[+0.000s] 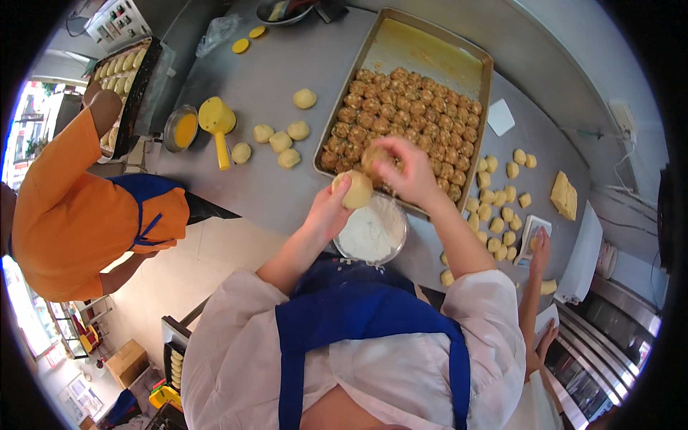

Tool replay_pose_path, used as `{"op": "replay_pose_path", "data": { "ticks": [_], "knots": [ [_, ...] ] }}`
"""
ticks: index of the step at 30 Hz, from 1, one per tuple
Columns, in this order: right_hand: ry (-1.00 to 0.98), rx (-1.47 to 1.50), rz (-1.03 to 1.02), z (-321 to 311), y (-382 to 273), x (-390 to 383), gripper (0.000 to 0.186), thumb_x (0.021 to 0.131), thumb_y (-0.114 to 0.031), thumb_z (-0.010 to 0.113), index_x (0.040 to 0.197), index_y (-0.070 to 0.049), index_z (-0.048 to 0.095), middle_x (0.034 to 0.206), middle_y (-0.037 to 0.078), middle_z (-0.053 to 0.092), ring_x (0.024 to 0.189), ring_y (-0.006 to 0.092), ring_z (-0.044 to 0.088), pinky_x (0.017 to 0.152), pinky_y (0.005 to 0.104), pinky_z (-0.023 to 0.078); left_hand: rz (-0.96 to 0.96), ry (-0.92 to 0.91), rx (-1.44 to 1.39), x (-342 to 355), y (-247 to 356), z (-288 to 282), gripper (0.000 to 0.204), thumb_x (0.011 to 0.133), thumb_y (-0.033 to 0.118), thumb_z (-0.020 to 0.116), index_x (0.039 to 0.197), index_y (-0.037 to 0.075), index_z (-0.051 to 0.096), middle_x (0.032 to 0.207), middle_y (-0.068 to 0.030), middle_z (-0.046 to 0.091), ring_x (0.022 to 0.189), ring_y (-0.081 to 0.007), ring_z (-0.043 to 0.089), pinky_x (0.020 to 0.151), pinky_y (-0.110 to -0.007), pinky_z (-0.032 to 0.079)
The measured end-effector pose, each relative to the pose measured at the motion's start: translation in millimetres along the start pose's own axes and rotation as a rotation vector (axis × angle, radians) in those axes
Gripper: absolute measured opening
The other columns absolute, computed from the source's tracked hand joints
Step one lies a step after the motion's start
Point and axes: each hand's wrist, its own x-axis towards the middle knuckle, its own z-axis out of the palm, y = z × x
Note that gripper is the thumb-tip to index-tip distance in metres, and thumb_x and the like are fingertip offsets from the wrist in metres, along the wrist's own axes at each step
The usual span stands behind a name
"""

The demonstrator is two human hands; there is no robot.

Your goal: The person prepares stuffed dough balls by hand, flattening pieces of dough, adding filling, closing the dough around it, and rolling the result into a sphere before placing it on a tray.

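Note:
My left hand (328, 209) holds a flattened pale dough round (352, 188) over the rim of a bowl of white flour (369, 233). Just right of it, my right hand (407, 172) has its fingers round a brown ball of filling (375, 158), partly hidden and slightly blurred. Both hands are at the near edge of a metal tray (430, 54), which carries several rows of similar brown filling balls with a bare stretch at the far end. Several pale dough balls (282, 142) rest on the worktop left of the tray.
A co-worker in orange (79, 222) stands left beside a tray of pastries (123, 72). A measuring cup (215, 115) and bowl of yellow liquid (185, 131) sit on the left worktop. At right are small dough pieces (499, 225), a dough block (563, 195) and another person's hands (540, 254).

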Motion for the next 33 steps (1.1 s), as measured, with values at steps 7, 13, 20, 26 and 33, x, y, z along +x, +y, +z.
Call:
{"op": "replay_pose_path", "data": {
  "ticks": [7,13,20,26,33],
  "knots": [
    [-0.082,0.175,-0.113,19,-12,-79,0.055,0.069,-0.032,0.082,0.114,-0.006,0.065,0.133,0.014,0.054,0.123,0.0301,0.053,0.103,0.0422,0.041,-0.258,-0.502,0.230,-37,0,25,0.037,0.099,0.018,0.057,0.133,0.004,0.048,0.125,-0.0080,0.059,0.113,-0.0188,0.061,0.096,-0.034,0.053],
    [0.551,0.170,-0.124,61,-41,-122,0.046,0.071,-0.029,0.080,0.107,-0.004,0.065,0.125,0.016,0.057,0.119,0.0337,0.054,0.101,0.0430,0.042,-0.230,-0.380,0.069,-49,-22,31,0.036,0.102,0.021,0.051,0.133,0.003,0.047,0.130,-0.0102,0.056,0.120,-0.0207,0.056,0.102,-0.037,0.049],
    [0.488,0.019,-0.247,40,-34,-131,0.038,0.078,-0.024,0.068,0.111,-0.006,0.062,0.124,0.015,0.059,0.116,0.0323,0.057,0.102,0.0437,0.042,-0.171,-0.537,0.158,-70,-40,41,0.036,0.103,0.019,0.049,0.135,0.003,0.046,0.132,-0.0076,0.054,0.121,-0.0197,0.056,0.103,-0.037,0.047],
    [0.480,0.166,-0.196,35,-63,-138,0.037,0.077,-0.023,0.068,0.109,-0.006,0.063,0.115,0.014,0.064,0.110,0.0371,0.056,0.101,0.0455,0.041,-0.114,-0.509,0.260,-79,-28,44,0.034,0.105,0.023,0.043,0.135,0.006,0.045,0.131,-0.0070,0.053,0.120,-0.0173,0.054,0.102,-0.036,0.047],
    [0.796,0.058,-0.327,54,-82,-112,0.029,0.079,-0.020,0.059,0.103,-0.006,0.067,0.113,0.014,0.065,0.115,0.0382,0.054,0.102,0.0483,0.039,0.004,-0.668,0.104,-93,-26,60,0.042,0.105,0.022,0.044,0.143,0.006,0.038,0.135,-0.0085,0.051,0.125,-0.0199,0.052,0.104,-0.037,0.045]
  ]
}}
